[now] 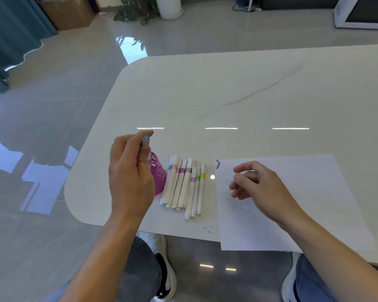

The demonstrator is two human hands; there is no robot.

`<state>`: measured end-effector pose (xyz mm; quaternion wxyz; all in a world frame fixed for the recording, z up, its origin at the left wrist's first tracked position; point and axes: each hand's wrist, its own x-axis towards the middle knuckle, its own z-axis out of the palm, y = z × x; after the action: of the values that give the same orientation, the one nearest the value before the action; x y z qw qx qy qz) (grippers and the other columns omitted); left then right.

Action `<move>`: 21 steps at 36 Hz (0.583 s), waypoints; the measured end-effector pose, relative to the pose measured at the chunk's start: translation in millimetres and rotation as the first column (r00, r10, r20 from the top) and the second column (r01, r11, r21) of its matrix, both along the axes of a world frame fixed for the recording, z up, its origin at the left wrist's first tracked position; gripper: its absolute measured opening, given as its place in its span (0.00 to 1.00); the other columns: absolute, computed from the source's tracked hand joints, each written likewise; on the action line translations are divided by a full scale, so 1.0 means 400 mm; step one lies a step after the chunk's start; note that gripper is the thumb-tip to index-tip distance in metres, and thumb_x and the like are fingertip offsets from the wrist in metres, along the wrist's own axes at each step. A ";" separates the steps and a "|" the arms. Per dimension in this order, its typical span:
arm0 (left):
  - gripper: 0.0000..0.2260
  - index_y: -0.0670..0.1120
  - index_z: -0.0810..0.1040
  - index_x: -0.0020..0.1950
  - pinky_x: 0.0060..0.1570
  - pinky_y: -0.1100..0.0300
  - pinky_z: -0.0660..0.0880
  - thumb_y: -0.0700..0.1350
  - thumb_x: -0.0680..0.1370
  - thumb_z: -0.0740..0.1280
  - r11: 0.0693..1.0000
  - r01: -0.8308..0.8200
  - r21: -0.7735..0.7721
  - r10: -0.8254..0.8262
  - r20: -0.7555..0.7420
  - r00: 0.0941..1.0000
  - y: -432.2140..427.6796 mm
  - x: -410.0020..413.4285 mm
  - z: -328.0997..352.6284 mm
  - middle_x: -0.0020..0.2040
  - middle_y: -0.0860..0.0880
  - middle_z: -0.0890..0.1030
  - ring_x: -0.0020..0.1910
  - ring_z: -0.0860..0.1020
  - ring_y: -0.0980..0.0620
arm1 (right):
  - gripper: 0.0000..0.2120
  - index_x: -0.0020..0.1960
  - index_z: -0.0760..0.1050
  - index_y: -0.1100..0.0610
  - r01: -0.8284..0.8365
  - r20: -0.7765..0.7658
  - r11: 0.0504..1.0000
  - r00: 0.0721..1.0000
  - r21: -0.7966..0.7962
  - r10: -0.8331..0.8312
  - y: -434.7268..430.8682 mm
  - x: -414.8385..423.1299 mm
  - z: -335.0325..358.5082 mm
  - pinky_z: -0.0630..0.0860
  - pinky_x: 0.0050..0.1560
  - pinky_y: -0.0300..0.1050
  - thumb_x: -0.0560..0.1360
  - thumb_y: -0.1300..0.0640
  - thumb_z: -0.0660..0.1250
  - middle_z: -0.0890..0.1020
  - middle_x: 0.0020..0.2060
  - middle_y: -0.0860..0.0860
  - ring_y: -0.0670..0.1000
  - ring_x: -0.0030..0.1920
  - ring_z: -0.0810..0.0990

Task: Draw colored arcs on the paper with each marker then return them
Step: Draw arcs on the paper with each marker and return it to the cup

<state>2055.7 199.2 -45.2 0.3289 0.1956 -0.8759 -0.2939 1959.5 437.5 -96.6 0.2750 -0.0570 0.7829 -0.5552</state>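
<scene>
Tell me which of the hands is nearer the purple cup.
Left. The left hand, gripping a marker, overlaps the purple cup in view. The right hand hovers over the paper, beyond the marker pile.

I see a white table (pixel 238 88) with rounded corners. On it lie a bundle of markers (pixel 184 185), a pink cup (pixel 158 178) beside them, and a paper sheet (pixel 314 192) overhanging the near edge.

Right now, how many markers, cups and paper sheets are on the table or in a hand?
Markers in the pile: 7 by visible colour bands; overlap may hide more
Marker in the left hand: 1
Pink cup: 1
Paper sheet: 1
Total: at least 10
</scene>
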 end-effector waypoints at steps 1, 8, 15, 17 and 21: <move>0.11 0.49 0.78 0.64 0.49 0.72 0.69 0.44 0.85 0.59 1.000 -0.010 0.003 0.010 0.054 0.998 -0.001 0.000 -0.006 0.56 0.54 0.75 0.55 0.75 0.55 | 0.04 0.56 0.78 0.52 -0.004 -0.002 1.000 1.000 0.001 0.004 0.001 0.001 0.000 0.84 0.50 0.50 0.83 0.57 0.66 0.88 0.40 0.48 0.49 0.39 0.87; 0.10 0.55 0.74 0.63 0.48 0.61 0.76 0.45 0.84 0.62 0.996 -0.090 0.028 0.081 0.221 0.972 -0.009 -0.001 -0.036 0.54 0.55 0.77 0.53 0.75 0.55 | 0.04 0.56 0.77 0.51 -0.034 -0.023 0.999 0.999 0.020 0.035 0.000 0.002 -0.001 0.83 0.48 0.47 0.83 0.58 0.66 0.88 0.40 0.48 0.48 0.39 0.87; 0.09 0.54 0.76 0.61 0.46 0.70 0.70 0.44 0.82 0.65 0.992 -0.120 -0.044 0.127 0.279 0.952 -0.011 -0.005 -0.056 0.57 0.56 0.76 0.51 0.73 0.59 | 0.04 0.56 0.77 0.50 -0.063 -0.053 0.997 0.996 0.048 0.066 -0.004 0.002 -0.004 0.82 0.47 0.46 0.83 0.57 0.65 0.88 0.40 0.46 0.46 0.39 0.87; 0.09 0.54 0.76 0.62 0.45 0.73 0.67 0.45 0.82 0.65 0.992 -0.115 -0.050 0.125 0.296 0.947 -0.013 -0.004 -0.061 0.57 0.56 0.76 0.50 0.72 0.60 | 0.04 0.56 0.77 0.50 -0.072 -0.060 0.996 0.995 0.057 0.075 -0.004 0.003 -0.006 0.82 0.47 0.45 0.83 0.57 0.65 0.88 0.40 0.46 0.46 0.39 0.87; 0.10 0.53 0.75 0.63 0.48 0.65 0.75 0.45 0.82 0.65 0.993 -0.108 -0.041 0.115 0.261 0.958 -0.009 -0.006 -0.058 0.56 0.55 0.76 0.50 0.75 0.59 | 0.04 0.56 0.76 0.48 -0.085 -0.076 0.994 0.993 0.074 0.091 -0.004 0.003 -0.008 0.82 0.47 0.45 0.83 0.56 0.65 0.87 0.41 0.44 0.45 0.40 0.87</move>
<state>2053.3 195.7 -68.3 0.2283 0.2773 -0.9032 -0.2348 1960.7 436.1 -99.7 0.2699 -0.1036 0.8090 -0.5118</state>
